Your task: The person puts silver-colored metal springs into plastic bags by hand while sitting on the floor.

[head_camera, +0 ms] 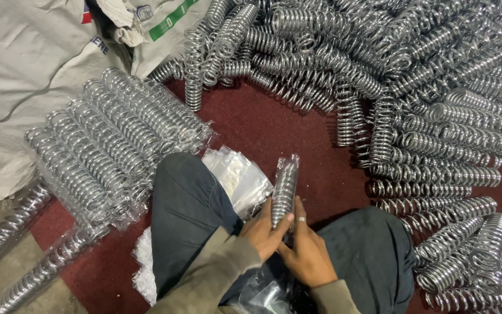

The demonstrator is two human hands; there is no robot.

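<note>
Both hands — the left hand and right hand — pinch the lower end of a bagged spring held upright between the knees, probably to keep the clear sleeve snug, with bagged springs stacked left — loose springs right.

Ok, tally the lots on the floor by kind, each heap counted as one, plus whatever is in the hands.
Bagged spring, held by left hand and right hand: 1
Stack of bagged springs: 1
Heap of bare steel springs: 1
Pile of empty clear bags: 1
Total: 4
</note>
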